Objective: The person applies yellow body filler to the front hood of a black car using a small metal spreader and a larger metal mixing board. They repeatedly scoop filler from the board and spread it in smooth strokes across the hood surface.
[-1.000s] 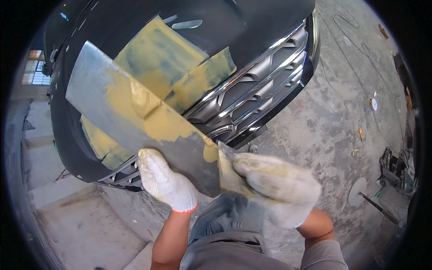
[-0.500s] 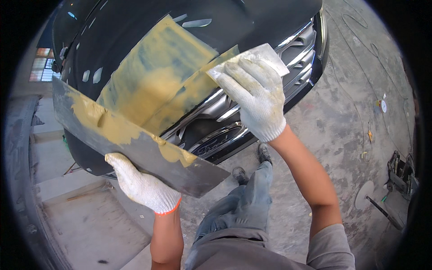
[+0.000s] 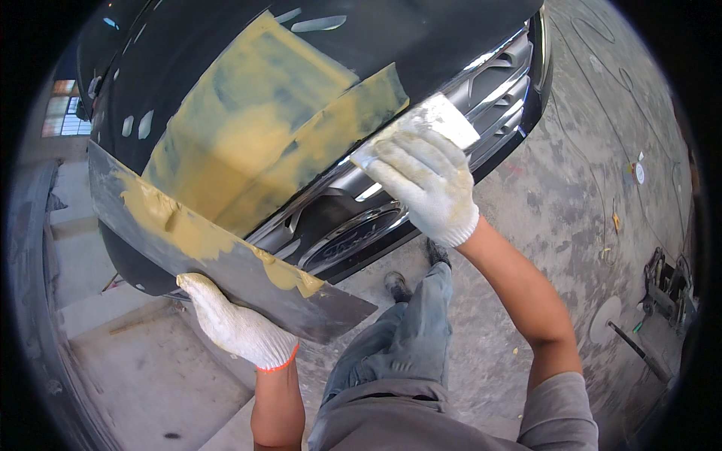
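Well, your left hand, lower left of the frame, holds a long grey board slantwise, thumb along its upper face; the fingers are hidden beneath, so I can't tell whether they are spread. Thick yellow putty lies along the board's upper edge, heaped toward the left and thinning raggedly, with bare dull grey at the right end. Your right hand, right of centre, grips a flat silvery spreader, fingers pressed side by side across its face, near the chrome grille. A broad yellow-smeared patch, cloudy and bluish in places, covers the dark hood at upper left.
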Action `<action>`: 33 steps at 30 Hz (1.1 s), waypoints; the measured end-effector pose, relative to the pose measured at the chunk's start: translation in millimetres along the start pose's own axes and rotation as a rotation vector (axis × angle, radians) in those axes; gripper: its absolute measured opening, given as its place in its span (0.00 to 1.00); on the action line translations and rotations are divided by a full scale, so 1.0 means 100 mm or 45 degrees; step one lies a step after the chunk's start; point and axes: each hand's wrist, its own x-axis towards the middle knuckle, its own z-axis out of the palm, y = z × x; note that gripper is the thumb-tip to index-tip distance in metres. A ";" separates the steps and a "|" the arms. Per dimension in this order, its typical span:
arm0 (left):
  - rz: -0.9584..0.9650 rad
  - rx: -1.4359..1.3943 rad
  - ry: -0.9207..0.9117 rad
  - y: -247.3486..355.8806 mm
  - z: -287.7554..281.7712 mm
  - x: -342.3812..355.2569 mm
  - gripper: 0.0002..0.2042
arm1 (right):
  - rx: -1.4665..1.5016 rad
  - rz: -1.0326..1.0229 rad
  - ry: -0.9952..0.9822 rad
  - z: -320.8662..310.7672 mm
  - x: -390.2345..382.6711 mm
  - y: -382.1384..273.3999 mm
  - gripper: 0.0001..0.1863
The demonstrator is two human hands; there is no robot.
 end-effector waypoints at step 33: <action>0.284 0.047 0.041 0.59 -0.14 -0.26 0.23 | 0.906 1.667 0.321 -1.37 0.62 -1.75 0.34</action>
